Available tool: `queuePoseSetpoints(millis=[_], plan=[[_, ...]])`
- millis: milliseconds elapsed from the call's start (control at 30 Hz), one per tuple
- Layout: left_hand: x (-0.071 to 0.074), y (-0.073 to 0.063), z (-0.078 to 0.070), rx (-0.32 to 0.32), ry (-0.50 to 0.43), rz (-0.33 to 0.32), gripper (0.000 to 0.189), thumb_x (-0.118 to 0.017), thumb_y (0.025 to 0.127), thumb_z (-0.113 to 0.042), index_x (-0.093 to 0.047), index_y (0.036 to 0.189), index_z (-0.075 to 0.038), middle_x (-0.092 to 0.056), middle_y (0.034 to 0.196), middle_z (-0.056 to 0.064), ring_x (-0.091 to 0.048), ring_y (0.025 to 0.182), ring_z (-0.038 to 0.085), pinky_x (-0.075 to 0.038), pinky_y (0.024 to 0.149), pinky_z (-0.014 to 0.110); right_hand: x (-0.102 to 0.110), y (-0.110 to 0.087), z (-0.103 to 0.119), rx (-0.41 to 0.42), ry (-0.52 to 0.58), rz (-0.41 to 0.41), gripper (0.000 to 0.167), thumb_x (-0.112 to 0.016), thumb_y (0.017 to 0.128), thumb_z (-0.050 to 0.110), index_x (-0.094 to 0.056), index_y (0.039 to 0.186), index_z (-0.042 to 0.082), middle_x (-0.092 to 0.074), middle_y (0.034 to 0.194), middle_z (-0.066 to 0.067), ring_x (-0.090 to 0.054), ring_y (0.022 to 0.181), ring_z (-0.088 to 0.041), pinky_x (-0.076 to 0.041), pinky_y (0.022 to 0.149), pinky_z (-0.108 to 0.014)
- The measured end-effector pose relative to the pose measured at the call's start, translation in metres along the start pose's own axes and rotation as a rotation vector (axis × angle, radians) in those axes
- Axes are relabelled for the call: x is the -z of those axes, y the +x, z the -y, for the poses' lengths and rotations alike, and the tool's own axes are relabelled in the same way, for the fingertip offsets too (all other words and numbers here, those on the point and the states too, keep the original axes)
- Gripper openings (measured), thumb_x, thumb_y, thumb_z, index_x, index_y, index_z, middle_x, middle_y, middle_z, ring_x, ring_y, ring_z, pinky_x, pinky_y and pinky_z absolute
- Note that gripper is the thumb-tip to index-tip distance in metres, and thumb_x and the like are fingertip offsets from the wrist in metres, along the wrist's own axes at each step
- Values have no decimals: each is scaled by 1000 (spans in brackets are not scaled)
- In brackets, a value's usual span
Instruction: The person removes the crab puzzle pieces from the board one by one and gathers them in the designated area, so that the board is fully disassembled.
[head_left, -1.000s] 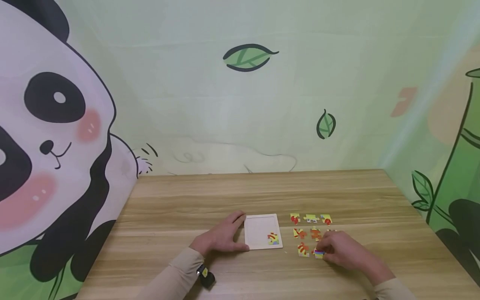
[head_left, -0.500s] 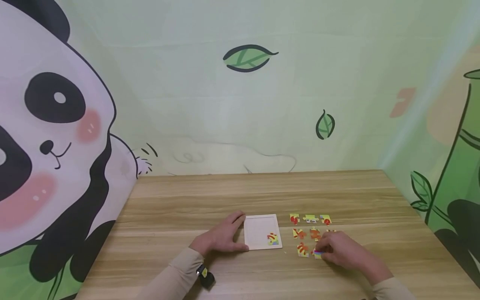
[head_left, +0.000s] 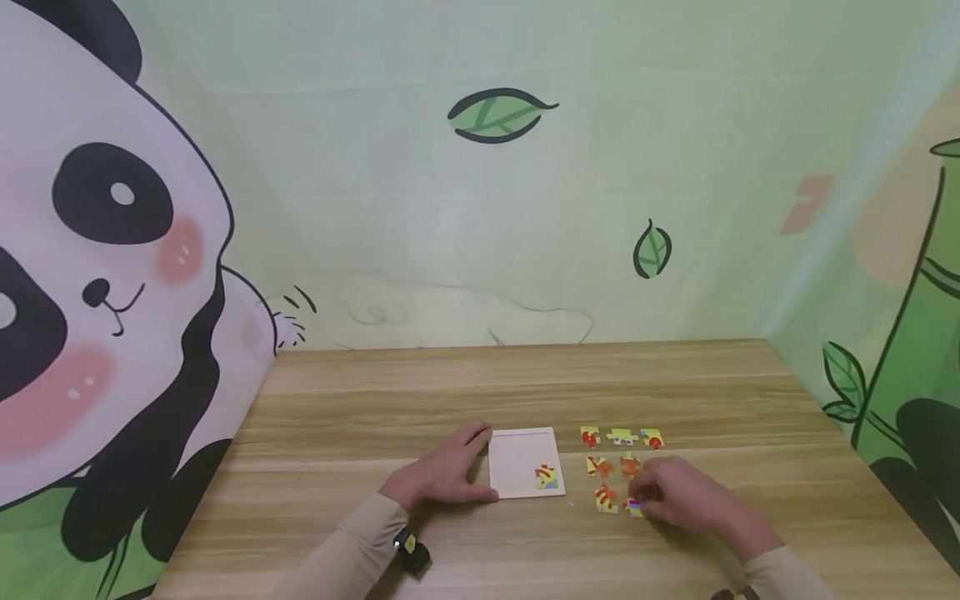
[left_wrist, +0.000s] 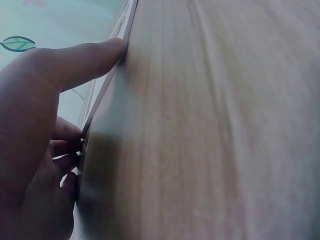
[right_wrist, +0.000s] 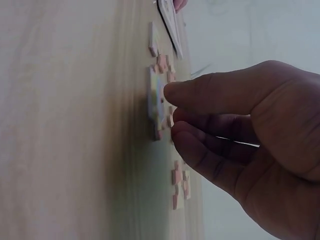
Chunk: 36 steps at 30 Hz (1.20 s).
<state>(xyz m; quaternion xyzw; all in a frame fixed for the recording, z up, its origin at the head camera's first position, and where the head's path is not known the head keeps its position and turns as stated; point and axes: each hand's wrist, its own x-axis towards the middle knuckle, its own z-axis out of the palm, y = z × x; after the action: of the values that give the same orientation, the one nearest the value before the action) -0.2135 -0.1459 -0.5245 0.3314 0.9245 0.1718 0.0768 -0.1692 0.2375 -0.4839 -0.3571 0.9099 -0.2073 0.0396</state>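
In the head view, my left hand (head_left: 446,471) rests at the left side of a pale square puzzle tray (head_left: 517,462). Its thumb and fingertips touch the tray's edge, as the left wrist view also shows. One yellow and red jigsaw piece (head_left: 547,477) lies in the tray's lower right corner. Over the loose pieces, my right hand (head_left: 678,496) hovers with loosely bent fingers. In the right wrist view, a gap shows between thumb (right_wrist: 180,95) and fingertips, close to a rainbow-striped jigsaw piece (right_wrist: 156,100). Whether the thumb touches that piece is unclear.
Several loose pieces lie in rows right of the tray, among them a red-spotted piece (head_left: 589,437), an orange piece (head_left: 599,467) and a red-branched piece (head_left: 606,500). The wooden table (head_left: 375,392) meets a panda-printed wall (head_left: 375,208) at the back.
My right hand has shifted slightly, its fingers now partly covering the middle orange piece and hiding the piece at that row's right end. My left hand, the tray and the visible pieces stay in place.
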Motion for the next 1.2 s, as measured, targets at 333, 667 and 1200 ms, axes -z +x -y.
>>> queuePoseSetpoints(millis=[333,667,1200], plan=[[1,0,0,-2,-5,3,100,-70,81,-56,-29,150,3,-29,153,17,-32,142,29,-31,117,41,-2,16,5,21,-8,-31,11,-78,80,16,-74,90,14,-63,82,10,-51,74,-1,-47,63,-21],[2,-1,-1,4,-5,12,99,-70,81,-56,-29,150,3,-28,154,17,-30,143,30,-29,118,41,-8,39,17,25,-1,-33,11,-74,82,11,-71,92,10,-65,82,6,-53,72,-3,-47,62,-21],[1,0,0,13,-14,14,100,-69,81,-57,-27,151,2,-27,155,17,-28,144,30,-28,118,42,-18,66,33,-33,-56,-1,30,-75,82,19,-70,108,6,-67,92,-1,-59,80,-12,-52,68,-28]])
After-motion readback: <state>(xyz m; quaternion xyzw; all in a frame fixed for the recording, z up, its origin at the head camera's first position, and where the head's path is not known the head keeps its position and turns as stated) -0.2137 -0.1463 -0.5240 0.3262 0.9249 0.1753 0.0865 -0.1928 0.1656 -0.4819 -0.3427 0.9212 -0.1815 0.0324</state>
